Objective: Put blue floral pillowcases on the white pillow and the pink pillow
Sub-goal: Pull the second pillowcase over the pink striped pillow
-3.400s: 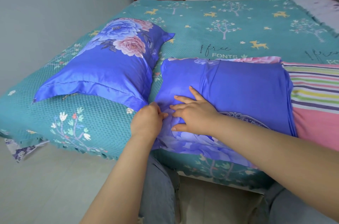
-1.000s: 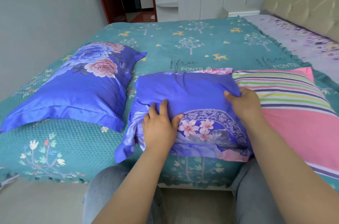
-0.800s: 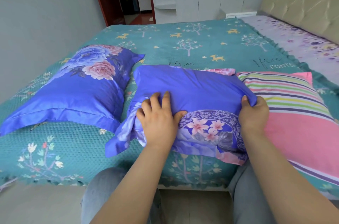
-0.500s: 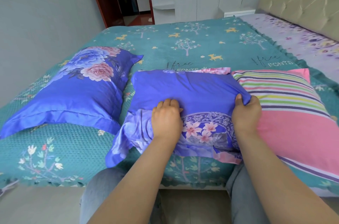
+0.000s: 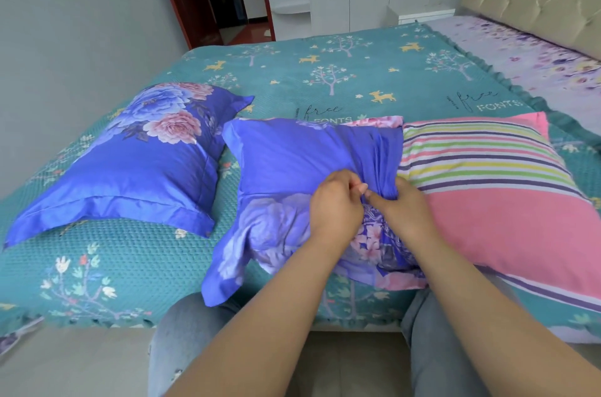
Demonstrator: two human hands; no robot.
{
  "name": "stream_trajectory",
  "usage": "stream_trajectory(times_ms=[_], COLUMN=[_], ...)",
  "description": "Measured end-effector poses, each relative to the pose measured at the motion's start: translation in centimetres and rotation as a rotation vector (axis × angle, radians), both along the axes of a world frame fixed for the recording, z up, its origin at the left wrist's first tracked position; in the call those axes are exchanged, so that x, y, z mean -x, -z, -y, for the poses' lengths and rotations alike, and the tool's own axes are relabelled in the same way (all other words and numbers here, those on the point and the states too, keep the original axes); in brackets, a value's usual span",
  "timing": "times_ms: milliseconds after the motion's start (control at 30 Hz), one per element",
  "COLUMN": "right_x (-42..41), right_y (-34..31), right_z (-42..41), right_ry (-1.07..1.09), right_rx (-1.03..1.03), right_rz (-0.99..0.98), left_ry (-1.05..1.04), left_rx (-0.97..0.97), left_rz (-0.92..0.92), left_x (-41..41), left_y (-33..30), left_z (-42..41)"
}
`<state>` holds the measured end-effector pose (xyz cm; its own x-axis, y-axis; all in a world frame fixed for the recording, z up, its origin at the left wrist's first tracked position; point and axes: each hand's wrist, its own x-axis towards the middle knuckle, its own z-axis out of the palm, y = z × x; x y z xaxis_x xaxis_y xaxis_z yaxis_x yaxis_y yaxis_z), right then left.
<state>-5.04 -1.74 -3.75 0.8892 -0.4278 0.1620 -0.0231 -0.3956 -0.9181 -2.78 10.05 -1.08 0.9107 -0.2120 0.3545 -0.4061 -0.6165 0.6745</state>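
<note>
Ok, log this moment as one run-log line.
left hand: grips pillowcase | right hand: grips its bunched edge | pink pillow: part covered | cased pillow: apart, on bed

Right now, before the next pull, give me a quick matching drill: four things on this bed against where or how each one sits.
Things:
1. finished pillow
2. blue pillowcase
3. striped pink pillow
4. hands: left hand, right hand

States:
A. mostly bare, far right
B. fully covered, far left
C. gripping bunched cloth
D. half pulled on, middle

Pairs: 1-B, 2-D, 3-A, 4-C
</note>
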Motion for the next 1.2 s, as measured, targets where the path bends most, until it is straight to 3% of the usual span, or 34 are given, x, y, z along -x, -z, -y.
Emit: stream_trajectory(times_ms=[67,133,267,333,500,567,633,767,833,933,1000,1067,1200], right_x=[-0.4,-0.5,0.4,0.4,0.2,0.3,0.7,0.7,-0.1,-3.2,-5.7,-8.6,-13.8], right_y=[0.0,-0.7,-1.6,-1.3,-1.4,-1.5,-2.0,-3.8,-5.0,-6.6,-7.5,-8.2,-7.9], right_z=[-0.2,1.2,4.9,4.9,3.3,3.1,3.1,3.3,3.1,3.3,3.9,5.1,7.4], right_ry=[0.003,0.067,0.31,0.364,0.36,0.335,0.278,0.229,0.238,0.275,0.273,0.252,0.188], right_rx=[0.252,0.353,0.249,0.184,0.23,0.261,0.303,0.571,0.701,0.892,0.969,0.926,0.613], right_rz=[-0.052,-0.043,0.068,0.084,0.075,0.028,-0.043,-0.24,-0.292,-0.379,-0.482,-0.56,-0.683], left_ry=[-0.005,-0.016,-0.201,-0.338,-0.582,-0.554,-0.51,-0.47,-0.464,-0.243,-0.067,0.019,0.109], left_rx=[-0.051,-0.081,-0.295,-0.423,-0.509,-0.492,-0.489,-0.666,-0.628,-0.416,-0.486,-0.627,-0.756], left_rz=[0.026,0.082,0.456,0.519,0.082,-0.09,-0.135,-0.063,0.031,0.034,-0.045,-0.068,-0.022], left_x=[-0.3,-0.7,-1.6,-2.1,-2.7,-2.6,-2.7,-4.1,-5.0,-6.8,-7.7,-8.6,-8.6], left_y=[0.6,1.0,1.4,1.4,3.3,4.7,5.6,3.7,2.0,-0.2,-0.8,-0.8,-0.2], left_z=[-0.9,-2.1,-4.4,-5.7,-11.0,-13.6,-16.1,-17.1,-15.8,-11.8,-8.6,-6.0,-4.1])
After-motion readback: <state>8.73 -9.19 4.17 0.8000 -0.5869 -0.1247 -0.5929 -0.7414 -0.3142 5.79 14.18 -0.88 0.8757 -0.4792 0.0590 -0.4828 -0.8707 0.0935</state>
